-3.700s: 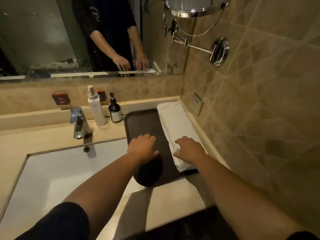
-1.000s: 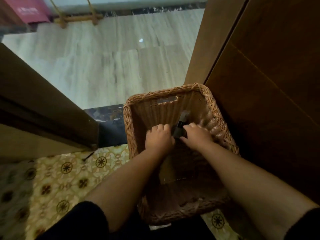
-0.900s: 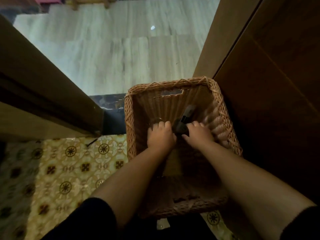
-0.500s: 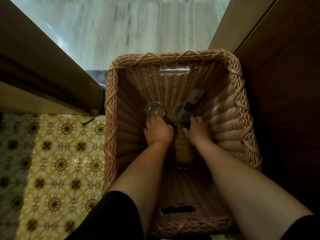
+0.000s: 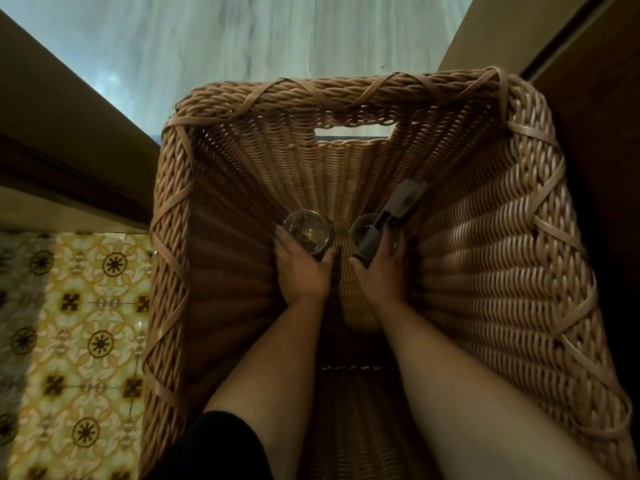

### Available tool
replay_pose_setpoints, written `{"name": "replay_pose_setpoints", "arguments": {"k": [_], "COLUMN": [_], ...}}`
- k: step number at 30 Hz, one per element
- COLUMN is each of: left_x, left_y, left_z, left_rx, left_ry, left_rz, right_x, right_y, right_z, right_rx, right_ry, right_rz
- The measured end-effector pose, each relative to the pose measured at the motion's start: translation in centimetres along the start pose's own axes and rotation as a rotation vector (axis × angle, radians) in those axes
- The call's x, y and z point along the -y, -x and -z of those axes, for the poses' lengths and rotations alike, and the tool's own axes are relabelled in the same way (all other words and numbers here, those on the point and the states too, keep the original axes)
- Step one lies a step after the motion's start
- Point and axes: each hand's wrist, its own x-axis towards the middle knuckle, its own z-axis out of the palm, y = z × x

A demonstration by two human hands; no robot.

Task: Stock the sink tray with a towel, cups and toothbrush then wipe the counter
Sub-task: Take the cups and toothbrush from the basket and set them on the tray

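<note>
Both my arms reach deep into a tall wicker basket. At its bottom my left hand is wrapped around a clear glass cup, seen from above. My right hand grips a second glass cup that holds a packaged toothbrush; the grey pack leans up against the basket's right far corner. The sink tray and towel are out of view.
The basket has a handle slot in its far wall. A patterned yellow tile floor lies to the left, pale wood-look flooring beyond, a dark wooden panel on the right and a brown frame on the left.
I turned from the sink counter to the basket on the floor. Over the last second my head dropped closer, and both hands closed around the two cups at the bottom.
</note>
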Motion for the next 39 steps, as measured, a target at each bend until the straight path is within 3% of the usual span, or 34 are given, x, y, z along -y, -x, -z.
{"name": "replay_pose_setpoints", "arguments": {"k": [9,16,22,31,35,39], "left_x": [0.7,-0.5,-3.9,-6.5,-4.5,0.3], "left_y": [-2.2,0.0,7.8,17.5,18.8,18.7], "left_z": [-1.9,0.2,8.0,23.3,29.6,35.2], "left_rx": [-0.020,-0.018,0.020,-0.121,-0.203,-0.340], "left_ry": [0.093,0.156,0.181,0.154,0.243,0.294], "left_rz": [-0.017,-0.020,-0.054,-0.277,-0.293,-0.209], "right_x": [-0.7,-0.2,3.7,11.4,16.1,22.4], "right_y": [-1.5,-0.1,4.9,14.3,17.1,20.1], "right_z": [-1.7,1.2,10.1,24.5,27.2,25.6], "right_rx": [-0.134,-0.089,0.010,0.039,0.073,0.095], "right_ry": [-0.230,-0.231,-0.188,-0.110,-0.121,-0.171], "right_rz": [0.042,0.068,0.087,0.421,0.592,0.815]}}
